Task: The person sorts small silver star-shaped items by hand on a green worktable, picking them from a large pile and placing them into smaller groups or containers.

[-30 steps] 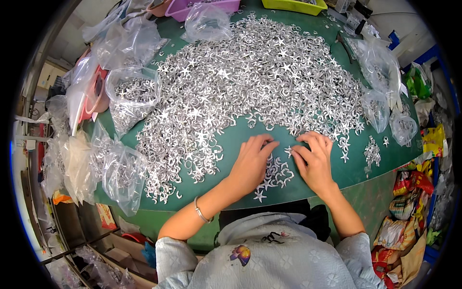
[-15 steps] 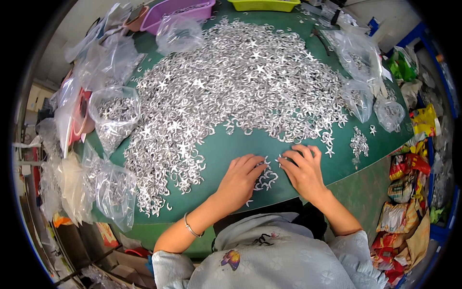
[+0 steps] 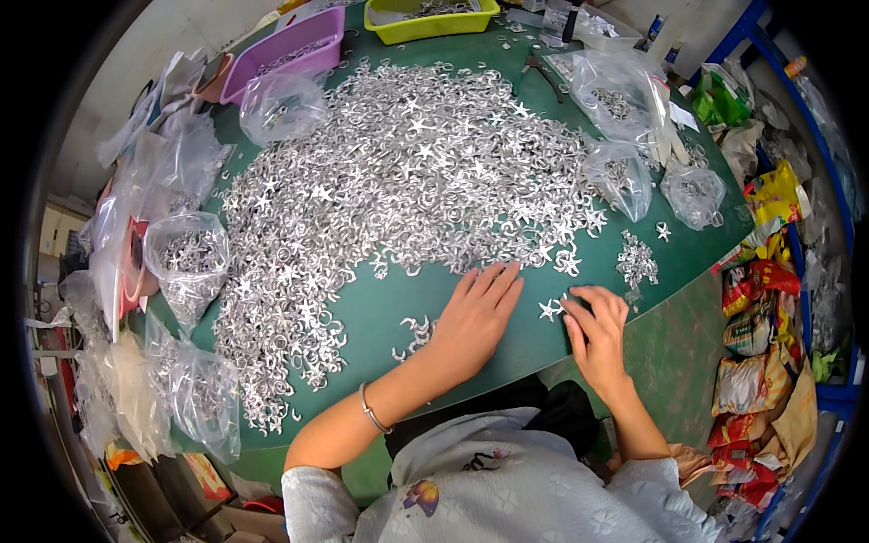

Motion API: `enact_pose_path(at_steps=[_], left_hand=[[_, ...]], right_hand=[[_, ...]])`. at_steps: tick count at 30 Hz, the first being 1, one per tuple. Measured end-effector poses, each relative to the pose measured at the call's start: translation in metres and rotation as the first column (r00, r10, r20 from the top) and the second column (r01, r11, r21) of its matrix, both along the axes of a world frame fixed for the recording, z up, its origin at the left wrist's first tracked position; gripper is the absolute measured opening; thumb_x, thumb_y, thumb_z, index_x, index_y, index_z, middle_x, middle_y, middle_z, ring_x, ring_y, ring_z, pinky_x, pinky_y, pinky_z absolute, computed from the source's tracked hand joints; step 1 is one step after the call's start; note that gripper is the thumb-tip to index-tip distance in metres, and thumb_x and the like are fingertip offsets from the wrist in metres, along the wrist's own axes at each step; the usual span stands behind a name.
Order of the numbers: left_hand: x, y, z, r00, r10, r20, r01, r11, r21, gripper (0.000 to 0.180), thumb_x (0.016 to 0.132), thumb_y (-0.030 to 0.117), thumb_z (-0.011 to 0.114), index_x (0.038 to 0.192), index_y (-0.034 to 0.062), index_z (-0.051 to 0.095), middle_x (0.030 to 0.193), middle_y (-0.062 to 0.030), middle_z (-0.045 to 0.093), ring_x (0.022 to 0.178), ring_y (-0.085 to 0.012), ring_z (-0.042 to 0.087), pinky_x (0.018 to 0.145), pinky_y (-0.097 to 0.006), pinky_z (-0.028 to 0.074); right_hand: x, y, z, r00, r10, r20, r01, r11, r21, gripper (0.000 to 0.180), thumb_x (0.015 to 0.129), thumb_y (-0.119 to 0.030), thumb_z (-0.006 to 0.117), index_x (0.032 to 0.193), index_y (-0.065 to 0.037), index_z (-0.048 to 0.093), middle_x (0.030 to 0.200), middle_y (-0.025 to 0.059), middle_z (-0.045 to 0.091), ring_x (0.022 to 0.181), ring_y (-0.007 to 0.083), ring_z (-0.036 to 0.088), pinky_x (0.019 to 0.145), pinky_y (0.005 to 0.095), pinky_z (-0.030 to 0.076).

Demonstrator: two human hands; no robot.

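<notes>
Sorting step, by the look of it: separating small silver stars (image 3: 549, 309) from the crescent pieces (image 3: 415, 331) at the near edge of the green table (image 3: 380, 312). Left hand (image 3: 472, 319) flat, fingers spread wide, palm down on the mat, covering a few crescents just left of it; holding nothing that shows. Right hand (image 3: 596, 328) curled, fingertips pinched narrow beside the stars; cannot tell whether a piece is gripped. Bangle (image 3: 371, 412) on left wrist. Next move probably needs a fine pinch on one flat piece, or a sweep toward the small sorted heap (image 3: 636, 262) just beyond the right hand.

Farther out: big silver pile (image 3: 398, 190) of mixed stars and crescents across the middle of the table. Clear plastic bags (image 3: 186, 262) of the same pieces along the left, more bags (image 3: 625, 100) far right. Purple tray (image 3: 282, 50) and yellow-green tray (image 3: 430, 18) at the far edge. Snack wrappers (image 3: 756, 317) heaped on the right, off the table. Cluttered workshop, pale wall at far left.
</notes>
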State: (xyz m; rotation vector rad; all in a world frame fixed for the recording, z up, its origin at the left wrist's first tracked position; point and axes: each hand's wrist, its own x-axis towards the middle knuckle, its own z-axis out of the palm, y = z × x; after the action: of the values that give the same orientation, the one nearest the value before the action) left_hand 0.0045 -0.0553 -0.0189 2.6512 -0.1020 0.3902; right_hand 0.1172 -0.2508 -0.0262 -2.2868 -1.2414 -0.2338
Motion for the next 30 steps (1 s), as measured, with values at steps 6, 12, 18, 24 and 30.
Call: enact_pose_path(at_steps=[6,12,18,24,30], left_hand=[[0.015,-0.041,-0.003,0.982,-0.151,-0.111,0.136,0.981,-0.136,0.051,0.072,-0.004,0.056,0.123,-0.0062,0.052,0.128,-0.0191,0.049,0.12,-0.0355,0.047,0.097,-0.043,0.041],[0.008,-0.05,-0.002,0.984,-0.161,-0.074,0.148,0.976,-0.162,0.052,0.07,-0.003,0.059,0.122,-0.0052,0.053,0.129,-0.0177,0.048,0.121,-0.0355,0.046,0.099,-0.043,0.039],[0.003,-0.051,-0.004,0.997,-0.053,-0.058,0.036,0.963,-0.267,0.048,0.072,-0.002,0.061,0.12,-0.0014,0.056,0.131,-0.0179,0.048,0.123,-0.0349,0.046,0.099,-0.041,0.039],[0.04,-0.006,0.006,0.98,0.196,0.039,-0.199,0.968,0.152,0.041,0.081,0.009,0.066,0.121,0.0095,0.057,0.131,-0.0101,0.051,0.128,-0.0318,0.042,0.105,-0.056,0.03],[0.049,0.043,-0.019,0.969,0.245,0.034,-0.247,0.947,0.205,0.031,0.081,0.011,0.067,0.112,0.0121,0.06,0.12,-0.0063,0.053,0.122,-0.0283,0.046,0.105,-0.061,0.025]], right_hand=[[0.027,0.017,-0.007,0.993,-0.1,0.069,0.103,0.994,-0.027,0.029,0.082,-0.011,0.067,0.11,-0.006,0.063,0.117,0.0095,0.055,0.111,0.0321,0.047,0.094,0.0451,0.031],[0.033,0.01,-0.009,0.998,-0.064,0.023,0.062,0.995,0.077,0.018,0.078,-0.01,0.071,0.094,-0.006,0.065,0.104,0.0061,0.058,0.104,0.0276,0.051,0.09,0.0421,0.031],[0.033,-0.002,0.006,0.966,0.121,-0.229,-0.098,0.989,0.108,0.016,0.074,-0.009,0.074,0.088,-0.006,0.065,0.093,0.0048,0.059,0.094,0.0247,0.053,0.084,0.0375,0.033],[0.039,0.017,0.015,0.963,0.136,-0.231,-0.106,0.985,0.14,0.028,0.076,-0.011,0.073,0.102,-0.006,0.064,0.1,0.007,0.057,0.097,0.0267,0.051,0.084,0.0387,0.034],[0.062,0.061,0.006,0.972,0.228,-0.063,-0.218,0.966,0.138,0.033,0.076,-0.006,0.071,0.108,-0.005,0.064,0.103,0.0074,0.057,0.096,0.0266,0.051,0.082,0.0374,0.038]])
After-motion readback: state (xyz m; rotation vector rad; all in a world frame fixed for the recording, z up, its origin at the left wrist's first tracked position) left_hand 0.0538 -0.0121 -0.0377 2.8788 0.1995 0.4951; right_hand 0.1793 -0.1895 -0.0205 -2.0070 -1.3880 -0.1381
